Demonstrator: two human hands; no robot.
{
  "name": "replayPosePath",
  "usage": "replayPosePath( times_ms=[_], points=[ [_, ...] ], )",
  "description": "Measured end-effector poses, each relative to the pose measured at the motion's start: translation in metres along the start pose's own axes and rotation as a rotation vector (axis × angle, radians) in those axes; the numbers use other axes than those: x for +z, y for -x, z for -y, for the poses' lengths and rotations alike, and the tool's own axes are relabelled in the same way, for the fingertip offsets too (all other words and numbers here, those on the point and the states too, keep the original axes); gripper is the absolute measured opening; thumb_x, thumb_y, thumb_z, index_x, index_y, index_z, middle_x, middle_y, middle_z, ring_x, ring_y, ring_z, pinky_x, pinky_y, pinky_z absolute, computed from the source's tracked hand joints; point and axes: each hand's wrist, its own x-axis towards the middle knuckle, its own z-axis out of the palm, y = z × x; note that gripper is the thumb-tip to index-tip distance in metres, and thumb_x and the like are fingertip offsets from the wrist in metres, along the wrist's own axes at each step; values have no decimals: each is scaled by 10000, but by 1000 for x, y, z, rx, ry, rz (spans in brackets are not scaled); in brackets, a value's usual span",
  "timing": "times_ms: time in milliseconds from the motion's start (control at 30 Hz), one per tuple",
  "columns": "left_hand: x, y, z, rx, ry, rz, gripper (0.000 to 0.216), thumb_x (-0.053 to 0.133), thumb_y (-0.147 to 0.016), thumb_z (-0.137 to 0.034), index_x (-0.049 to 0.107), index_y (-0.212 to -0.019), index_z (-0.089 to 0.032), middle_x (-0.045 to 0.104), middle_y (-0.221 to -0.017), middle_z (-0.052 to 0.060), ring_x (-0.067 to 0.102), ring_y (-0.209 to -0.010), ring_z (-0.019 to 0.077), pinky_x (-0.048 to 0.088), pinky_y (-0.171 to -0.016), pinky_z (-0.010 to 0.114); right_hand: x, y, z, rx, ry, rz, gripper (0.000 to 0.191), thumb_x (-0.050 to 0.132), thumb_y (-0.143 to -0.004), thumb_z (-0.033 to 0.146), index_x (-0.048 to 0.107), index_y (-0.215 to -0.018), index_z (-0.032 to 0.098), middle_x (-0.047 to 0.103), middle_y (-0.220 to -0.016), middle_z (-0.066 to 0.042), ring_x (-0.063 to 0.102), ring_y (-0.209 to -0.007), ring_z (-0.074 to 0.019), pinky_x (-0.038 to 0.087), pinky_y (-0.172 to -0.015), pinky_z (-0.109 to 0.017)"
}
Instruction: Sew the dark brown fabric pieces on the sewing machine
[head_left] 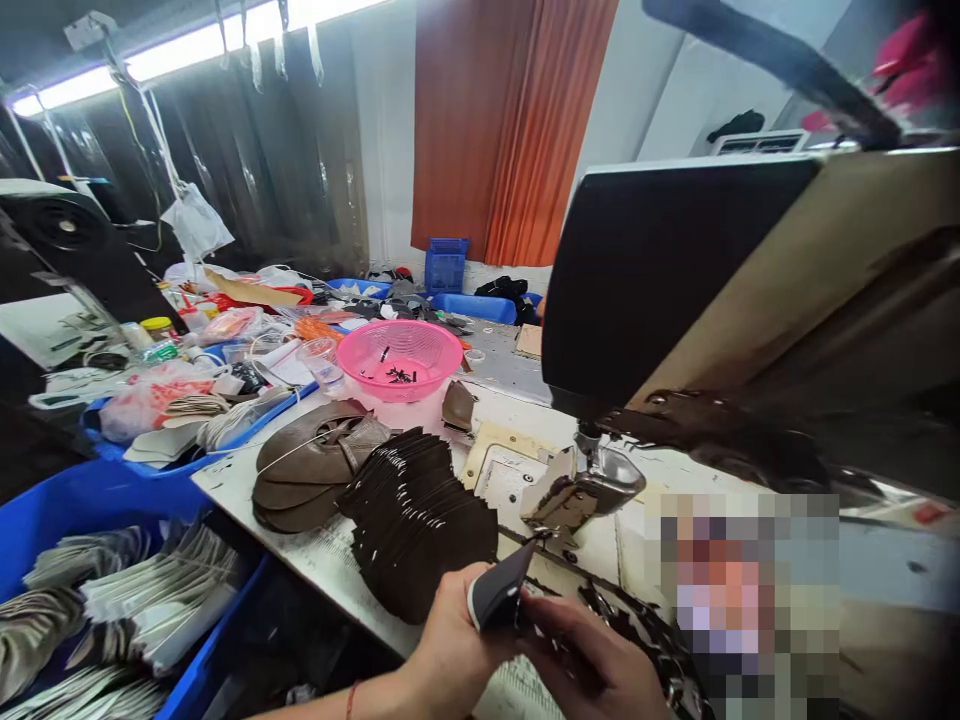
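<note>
My left hand [450, 645] and my right hand [592, 665] meet at the bottom middle, near the table's front edge. Both are closed on one small dark leather piece [499, 592] with a pale edge, held upright between them. Just left of it lies a fanned stack of dark brown leather pieces [420, 520] on the white sewing table [330, 560]. Behind the piece stands the sewing machine's presser foot [577, 490] under the big black machine head [660, 270]. A chain of sewn dark pieces [652, 640] trails to the right of my right hand.
A pile of brown leather uppers [311, 465] lies left of the stack. A pink basket [399, 358] with small black bits stands behind. Blue bins [97, 500] of pale cut pieces sit at lower left. Clutter, cups and bags fill the far table.
</note>
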Motion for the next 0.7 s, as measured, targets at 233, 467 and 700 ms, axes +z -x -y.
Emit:
replayPosePath(
  times_ms=[233,467,700],
  points=[
    [-3,-3,6,-8,-30,20,255,764,-532,-173,519,-597,-148,528,-578,-24,482,-576,110,382,-549,223,8,2,1,-42,65,32,153,692,-779,319,653,-917,268,665,-812,-7,624,-673,-149,498,-589,-209],
    [2,3,-7,-55,11,7,379,814,-510,-278,454,-501,-161,473,-503,-34,420,-528,89,355,-520,217,-1,5,-5,-219,178,175,396,471,-692,25,572,-997,257,619,-803,3,588,-665,-130,428,-558,-198],
    [-9,9,-11,-469,332,199,391,785,-571,-287,676,-906,-117,632,-689,35,528,-565,99,376,-556,201,-14,9,-3,-349,349,101,228,417,-912,158,615,-954,262,684,-757,-13,610,-637,-141,443,-590,-234]
  ],
)
